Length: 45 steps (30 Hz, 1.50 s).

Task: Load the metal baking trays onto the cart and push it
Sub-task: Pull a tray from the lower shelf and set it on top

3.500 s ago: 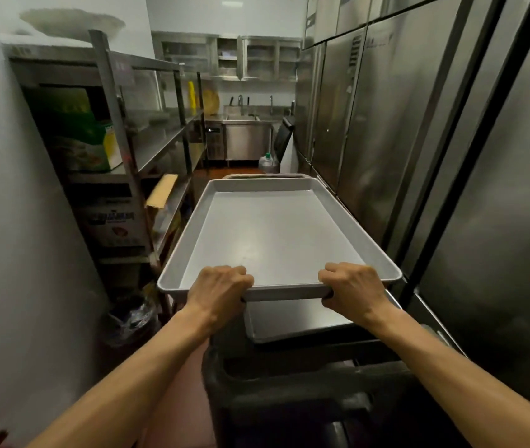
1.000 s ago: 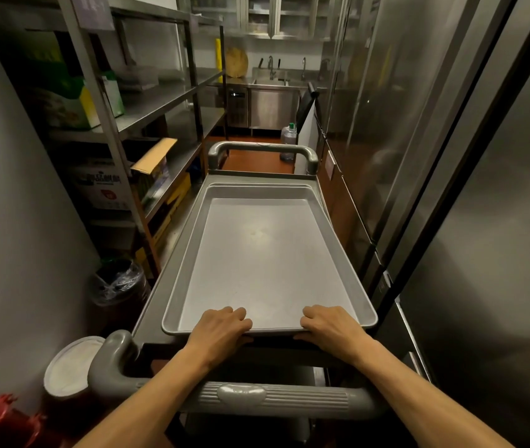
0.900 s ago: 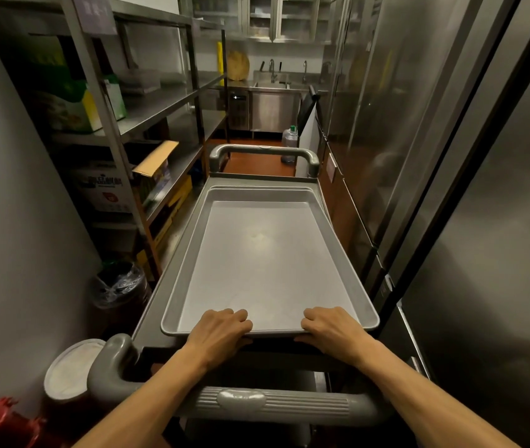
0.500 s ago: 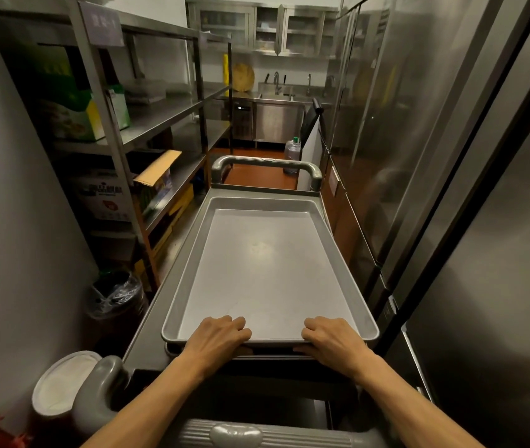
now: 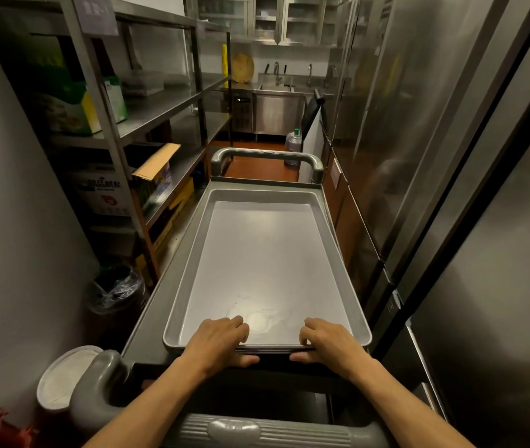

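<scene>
A large grey metal baking tray lies flat on the top shelf of a grey cart, on top of at least one more tray whose edge shows beneath its near rim. My left hand grips the tray's near rim left of centre, fingers over the lip and thumb under. My right hand holds the same rim to the right in the same way. The cart's near handle runs below my forearms, and its far handle stands beyond the tray.
Steel shelving with boxes lines the left side, close to the cart. Tall steel fridge doors run along the right. A lined bin and a white lid sit at the lower left. A jug stands on the red floor ahead.
The tray, held raised above the cart 3.5 s ago, has come down onto the cart's top shelf and slid forward. Both hands have kept their grip on its near rim.
</scene>
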{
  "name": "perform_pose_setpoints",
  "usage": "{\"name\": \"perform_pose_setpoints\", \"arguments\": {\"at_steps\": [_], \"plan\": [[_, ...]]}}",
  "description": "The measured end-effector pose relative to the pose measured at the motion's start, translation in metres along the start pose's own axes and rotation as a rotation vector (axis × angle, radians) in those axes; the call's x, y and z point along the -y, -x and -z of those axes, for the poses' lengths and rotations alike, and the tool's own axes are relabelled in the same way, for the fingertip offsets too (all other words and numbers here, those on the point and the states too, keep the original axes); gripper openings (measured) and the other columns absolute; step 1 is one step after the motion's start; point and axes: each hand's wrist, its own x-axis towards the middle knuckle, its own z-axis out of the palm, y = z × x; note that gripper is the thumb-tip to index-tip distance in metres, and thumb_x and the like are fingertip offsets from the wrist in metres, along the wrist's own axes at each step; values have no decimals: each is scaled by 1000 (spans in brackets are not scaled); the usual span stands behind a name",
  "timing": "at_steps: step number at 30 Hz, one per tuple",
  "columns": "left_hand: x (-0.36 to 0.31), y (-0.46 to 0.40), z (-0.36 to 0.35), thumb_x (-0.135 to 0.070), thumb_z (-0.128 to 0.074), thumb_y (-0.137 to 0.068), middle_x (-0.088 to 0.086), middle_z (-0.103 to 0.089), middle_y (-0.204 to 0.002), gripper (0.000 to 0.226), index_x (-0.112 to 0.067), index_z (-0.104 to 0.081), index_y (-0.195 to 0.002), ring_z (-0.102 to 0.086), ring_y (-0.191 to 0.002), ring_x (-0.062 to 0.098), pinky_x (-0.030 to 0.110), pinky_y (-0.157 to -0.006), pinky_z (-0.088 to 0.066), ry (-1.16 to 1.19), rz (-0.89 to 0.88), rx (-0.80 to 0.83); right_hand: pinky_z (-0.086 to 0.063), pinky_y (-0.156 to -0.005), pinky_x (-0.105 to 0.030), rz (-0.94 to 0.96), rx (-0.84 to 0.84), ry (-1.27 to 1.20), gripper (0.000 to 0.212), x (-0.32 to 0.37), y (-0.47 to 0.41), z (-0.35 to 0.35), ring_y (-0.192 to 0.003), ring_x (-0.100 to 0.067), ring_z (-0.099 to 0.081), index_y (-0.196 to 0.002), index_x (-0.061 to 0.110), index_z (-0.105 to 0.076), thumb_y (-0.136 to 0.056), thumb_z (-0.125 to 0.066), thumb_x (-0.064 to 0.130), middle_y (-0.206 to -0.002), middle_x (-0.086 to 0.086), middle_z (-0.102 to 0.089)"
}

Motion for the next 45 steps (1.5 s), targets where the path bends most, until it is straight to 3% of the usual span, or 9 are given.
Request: {"name": "perform_pose_setpoints", "arguments": {"at_steps": [3, 6, 10, 13, 18, 23, 34, 39, 45], "plan": [[0, 1, -2, -53, -57, -84, 1, -57, -104, 39, -19, -50, -100, -54, -86, 23, 35, -65, -40, -24, -13, 58, -51, -73, -35, 4, 56, 56, 42, 1, -2, -1, -89, -18, -52, -106, 22, -51, -81, -63, 54, -106, 1, -54], [0, 3, -6, -18, -57, -88, 8, -58, -104, 18, -16, -49, -104, -54, -85, 27, 38, -67, -42, -91, 6, 108, -48, -69, -36, -26, 114, 154, 29, 4, -2, -4, -88, -23, -53, -102, 17, -51, -86, -63, 38, -105, -5, -56], [2, 7, -9, -3, -53, -89, 11, -56, -106, 28, -16, -49, -113, -54, -86, 30, 40, -67, -43, -103, -51, 107, -41, -60, -37, -41, 114, 240, 13, 12, -6, -6, -77, -26, -54, -96, 10, -54, -89, -58, 19, -96, -10, -57], [8, 8, -11, -3, -52, -89, 11, -56, -106, 29, -17, -48, -115, -54, -86, 30, 40, -68, -45, -88, -63, 77, -39, -57, -35, -44, 110, 230, 9, 15, -8, -10, -72, -24, -51, -95, 10, -53, -88, -58, 14, -94, -9, -55], [23, 13, -12, 1, -56, -83, 7, -57, -108, 31, -16, -55, -109, -53, -88, 27, 35, -64, -37, -30, 37, -14, -34, -56, -33, -61, 52, 181, 13, 25, -21, -10, -71, -23, -49, -92, 12, -52, -87, -60, 21, -92, -7, -55], [44, 23, -12, -2, -55, -87, 2, -59, -105, 21, -18, -59, -100, -53, -89, 23, 36, -74, -41, 18, 190, -91, -44, -62, -38, -51, 33, 153, 15, 44, -47, -8, -75, -25, -52, -95, 12, -53, -89, -60, 25, -94, -7, -55], [61, 26, -16, -1, -50, -87, 4, -56, -103, 22, -18, -53, -102, -49, -88, 23, 33, -74, -37, -6, 148, -2, -51, -70, -36, -64, 97, 109, 13, 50, -57, -15, -77, -22, -54, -97, 16, -56, -88, -62, 23, -97, -6, -56], [59, 21, -7, -19, -53, -90, 3, -56, -108, 14, -20, -53, -104, -50, -93, 21, 34, -79, -41, 32, 136, 56, -51, -73, -37, -137, 92, 52, 19, 48, -52, -15, -84, -21, -54, -99, 19, -57, -88, -63, 33, -102, -4, -59], [57, 36, 2, -40, -59, -87, 1, -54, -119, 34, -23, -52, -116, -48, -105, 19, 34, -91, -42, 119, 127, 25, -47, -78, -31, -204, 13, -66, 33, 56, -42, -6, -94, -18, -53, -111, 28, -53, -83, -64, 42, -114, 1, -55]]}}
